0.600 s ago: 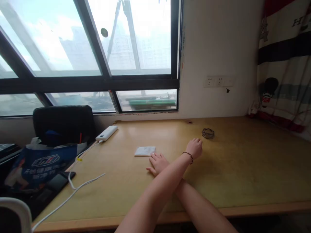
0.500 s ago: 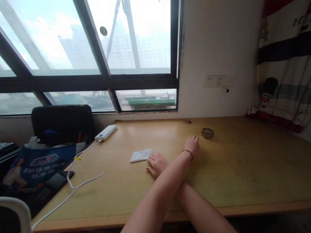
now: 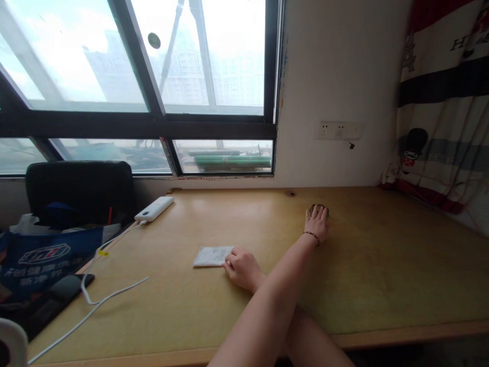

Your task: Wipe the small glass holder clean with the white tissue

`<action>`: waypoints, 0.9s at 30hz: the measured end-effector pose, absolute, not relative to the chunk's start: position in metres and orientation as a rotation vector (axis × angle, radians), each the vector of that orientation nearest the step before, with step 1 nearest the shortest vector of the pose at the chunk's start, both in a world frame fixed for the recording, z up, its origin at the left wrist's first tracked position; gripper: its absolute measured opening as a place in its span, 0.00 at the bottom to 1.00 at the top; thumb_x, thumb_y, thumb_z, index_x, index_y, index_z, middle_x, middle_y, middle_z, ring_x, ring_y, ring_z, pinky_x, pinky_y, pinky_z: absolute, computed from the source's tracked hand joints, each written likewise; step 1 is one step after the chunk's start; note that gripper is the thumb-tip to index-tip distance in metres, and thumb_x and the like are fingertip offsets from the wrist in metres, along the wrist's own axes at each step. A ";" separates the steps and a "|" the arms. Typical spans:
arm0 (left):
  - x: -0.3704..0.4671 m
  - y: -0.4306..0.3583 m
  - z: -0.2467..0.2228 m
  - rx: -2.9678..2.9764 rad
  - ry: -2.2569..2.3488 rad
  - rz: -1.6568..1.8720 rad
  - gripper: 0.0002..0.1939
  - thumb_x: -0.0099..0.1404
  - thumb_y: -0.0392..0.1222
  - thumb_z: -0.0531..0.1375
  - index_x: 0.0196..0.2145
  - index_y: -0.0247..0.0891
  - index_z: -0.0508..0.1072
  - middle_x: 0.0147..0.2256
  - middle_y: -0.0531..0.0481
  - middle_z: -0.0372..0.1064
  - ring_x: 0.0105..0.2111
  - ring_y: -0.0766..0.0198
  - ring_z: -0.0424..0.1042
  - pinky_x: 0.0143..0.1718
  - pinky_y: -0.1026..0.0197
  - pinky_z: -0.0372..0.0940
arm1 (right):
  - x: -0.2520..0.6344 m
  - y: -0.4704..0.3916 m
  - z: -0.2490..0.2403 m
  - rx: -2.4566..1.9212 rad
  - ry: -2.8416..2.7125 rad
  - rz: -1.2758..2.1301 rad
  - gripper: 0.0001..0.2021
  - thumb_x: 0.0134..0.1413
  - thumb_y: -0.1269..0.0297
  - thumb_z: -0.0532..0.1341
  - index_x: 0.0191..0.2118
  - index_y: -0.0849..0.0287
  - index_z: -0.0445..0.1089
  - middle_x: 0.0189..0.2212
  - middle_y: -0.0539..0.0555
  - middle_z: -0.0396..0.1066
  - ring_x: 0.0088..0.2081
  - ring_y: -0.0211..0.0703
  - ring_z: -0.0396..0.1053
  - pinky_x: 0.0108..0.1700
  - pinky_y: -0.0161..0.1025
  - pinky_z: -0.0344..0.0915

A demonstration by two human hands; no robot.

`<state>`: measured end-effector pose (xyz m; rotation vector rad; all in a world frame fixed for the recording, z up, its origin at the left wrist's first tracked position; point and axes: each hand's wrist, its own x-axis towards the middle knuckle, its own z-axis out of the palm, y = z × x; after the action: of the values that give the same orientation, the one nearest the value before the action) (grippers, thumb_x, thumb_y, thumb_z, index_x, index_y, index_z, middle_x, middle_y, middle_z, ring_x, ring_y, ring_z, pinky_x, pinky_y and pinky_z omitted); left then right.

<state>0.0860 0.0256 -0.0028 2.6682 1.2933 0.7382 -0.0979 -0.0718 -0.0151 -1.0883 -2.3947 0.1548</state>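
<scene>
My forearms cross, the left one on top. My left hand (image 3: pixel 317 224), with a braided bracelet at its wrist, has reached to the right and lies over a dark, coiled ring-like object (image 3: pixel 314 208). Its fingers are stretched out and slightly apart on the object, which they partly cover. At the other side, my right hand (image 3: pixel 244 268) has its fingers bent together at the right end of a flat white packet (image 3: pixel 210 256), pinching that edge. The packet lies flat on the wooden table (image 3: pixel 367 275).
A white power bank (image 3: pixel 155 208) with a white cable (image 3: pixel 114 294) lies at the table's left edge. Beyond that edge are a black chair (image 3: pixel 80 188) and a blue bag (image 3: pixel 38 260). Wall, sockets (image 3: pixel 339 130) and window stand behind; a curtain (image 3: pixel 443 117) hangs at right.
My left hand has moved right and forward onto the dark coiled object. The spread fingers of my right hand have closed at the packet's edge. The view has shifted slightly right.
</scene>
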 end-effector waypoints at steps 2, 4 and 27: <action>0.084 0.032 -0.003 2.672 1.291 0.701 0.26 0.62 0.45 0.46 0.57 0.44 0.47 0.56 0.47 0.49 0.58 0.54 0.35 0.55 0.40 0.35 | -0.098 -0.070 -0.015 -1.096 -2.393 0.156 0.11 0.54 0.61 0.51 0.29 0.60 0.67 0.30 0.53 0.65 0.34 0.39 0.61 0.35 0.34 0.58; 0.082 0.037 -0.002 2.687 1.295 0.696 0.24 0.60 0.47 0.49 0.55 0.46 0.52 0.52 0.46 0.56 0.56 0.52 0.42 0.53 0.39 0.39 | -0.099 -0.069 -0.016 -1.101 -2.395 0.155 0.11 0.54 0.61 0.51 0.30 0.60 0.66 0.30 0.53 0.65 0.35 0.40 0.61 0.36 0.34 0.58; -0.245 0.036 0.026 2.222 1.676 1.216 0.07 0.55 0.34 0.55 0.34 0.36 0.66 0.36 0.50 0.62 0.28 0.70 0.62 0.32 0.67 0.60 | -0.097 -0.066 -0.007 -1.016 -2.301 0.294 0.24 0.49 0.61 0.56 0.54 0.58 0.55 0.53 0.57 0.56 0.55 0.46 0.49 0.55 0.46 0.49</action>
<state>-0.2446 0.0364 0.0264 2.2217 1.6758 1.2159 -0.0971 -0.0660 -0.0072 -1.0157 -2.3010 0.2937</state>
